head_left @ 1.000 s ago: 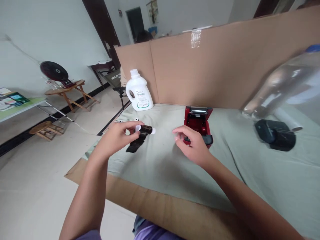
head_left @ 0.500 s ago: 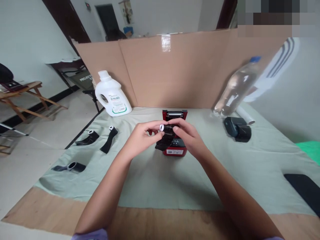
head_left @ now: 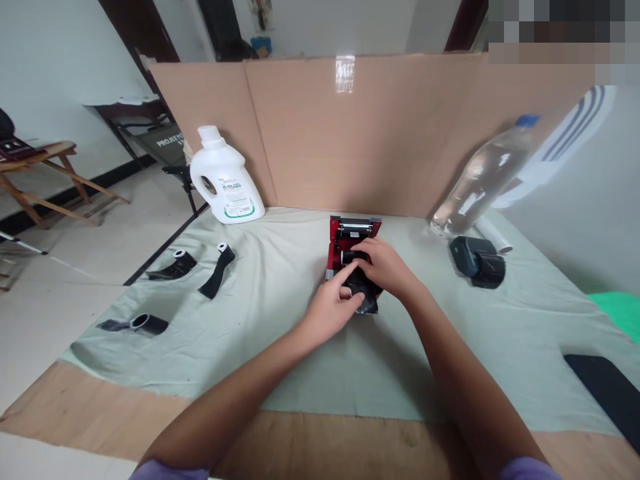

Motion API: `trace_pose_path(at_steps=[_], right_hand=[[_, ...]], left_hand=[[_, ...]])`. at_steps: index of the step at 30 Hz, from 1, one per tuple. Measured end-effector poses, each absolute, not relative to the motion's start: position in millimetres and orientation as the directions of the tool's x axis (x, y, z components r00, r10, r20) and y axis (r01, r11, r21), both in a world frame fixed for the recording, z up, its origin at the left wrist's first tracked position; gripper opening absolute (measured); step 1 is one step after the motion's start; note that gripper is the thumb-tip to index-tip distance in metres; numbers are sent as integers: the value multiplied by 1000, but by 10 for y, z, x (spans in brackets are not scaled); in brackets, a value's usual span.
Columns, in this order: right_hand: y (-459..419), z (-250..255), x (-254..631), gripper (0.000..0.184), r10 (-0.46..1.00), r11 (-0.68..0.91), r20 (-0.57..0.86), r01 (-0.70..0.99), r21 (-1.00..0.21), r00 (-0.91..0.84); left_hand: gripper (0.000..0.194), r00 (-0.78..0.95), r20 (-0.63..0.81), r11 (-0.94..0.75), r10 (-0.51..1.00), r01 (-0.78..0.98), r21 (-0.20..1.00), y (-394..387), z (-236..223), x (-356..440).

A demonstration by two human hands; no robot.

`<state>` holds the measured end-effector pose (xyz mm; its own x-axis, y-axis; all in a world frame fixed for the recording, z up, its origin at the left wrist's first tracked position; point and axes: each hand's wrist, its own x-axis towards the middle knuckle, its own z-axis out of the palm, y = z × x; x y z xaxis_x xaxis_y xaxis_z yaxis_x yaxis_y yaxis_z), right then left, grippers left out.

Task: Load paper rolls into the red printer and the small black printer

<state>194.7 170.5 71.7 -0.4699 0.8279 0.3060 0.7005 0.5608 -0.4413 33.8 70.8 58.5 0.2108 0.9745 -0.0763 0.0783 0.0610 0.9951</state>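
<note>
A red and black label printer [head_left: 333, 231] stands on the cloth in front of me, its lid raised. My right hand [head_left: 389, 265] closes its fingers around a black ribbon roll [head_left: 351, 256] with a white core, inside the printer's opening. From the roll a loose strip of black film [head_left: 369, 301] hangs over the printer's front. My left hand [head_left: 327, 310] is at the roll's lower side, index finger reaching to it and thumb against the hanging film. Fingers and film hide the printer's middle.
Several black rolls with loose tails, including one roll [head_left: 150, 323], lie to the left. A white jug [head_left: 230, 180] and a clear bottle [head_left: 483, 177] stand before the cardboard screen [head_left: 370, 140]. At right are a dark device [head_left: 465, 257], a white tube [head_left: 495, 235] and a black phone-like slab [head_left: 600, 387].
Both hands have lowered the ribbon roll from in front of the printer into its open top. The left hand has moved right and down to the hanging film. The view has shifted slightly.
</note>
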Motion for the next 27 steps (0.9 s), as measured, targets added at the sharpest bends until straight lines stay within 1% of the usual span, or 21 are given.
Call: trace_pose_path(at_steps=[3,6,8,11,14,15,16,17,19,20,21,22,23,25,26,27], right_hand=[[1748,665,1888,27,875,484,206,789,-377,-438],[1800,698,1840,30,915,404,139,838,-368,-380],[1838,740,1802,31,927,370,75,865,-339,-367],[1879,775,1711,29,935,334,-26,902,-274,-354],[1891,773,1642,27,941,307,-64,918,-252,-332],[1890,776,1651,26,940,307,-69,915,-261,-335],[1889,785,1682,24,933,315,-75,901,-299,-351],[1887,802,1739,23,921,330,-77,868,-371,-383],[1885,856,1912,22,890,347,-42,736,-581,-453],[1886,885,2014,25,888,332,-7,651,-682,-460],[1890,909,2112,29,903,306,39,577,-757,-429],[1899,923,2197,33,931,280,92,529,-801,-354],[1913,924,2262,37,958,258,152,498,-828,-244],[1958,883,2322,42,966,241,257,441,-864,-25],[1985,847,2319,47,959,243,280,402,-883,35],[2012,808,2301,52,959,241,278,357,-902,56]], left_hand=[[61,181,-166,177,969,-45,983,713,582,402],[54,174,-224,249,959,-135,959,685,635,435],[50,169,-242,270,955,-169,948,666,668,446],[48,154,-274,303,949,-220,927,660,692,449],[49,149,-294,324,944,-255,911,669,697,439],[49,146,-297,326,944,-259,909,670,697,435],[49,143,-299,327,944,-260,909,670,696,431],[50,139,-300,327,944,-259,909,668,693,428],[48,134,-301,327,944,-255,910,663,678,426],[46,132,-299,324,945,-251,912,661,665,428],[42,130,-294,318,947,-245,916,660,648,433],[37,128,-286,309,950,-237,921,660,627,440],[33,123,-276,298,953,-226,928,659,604,449],[27,111,-251,269,962,-199,942,658,557,470],[25,103,-239,255,965,-186,949,656,536,479],[25,92,-229,242,969,-175,954,652,520,487]])
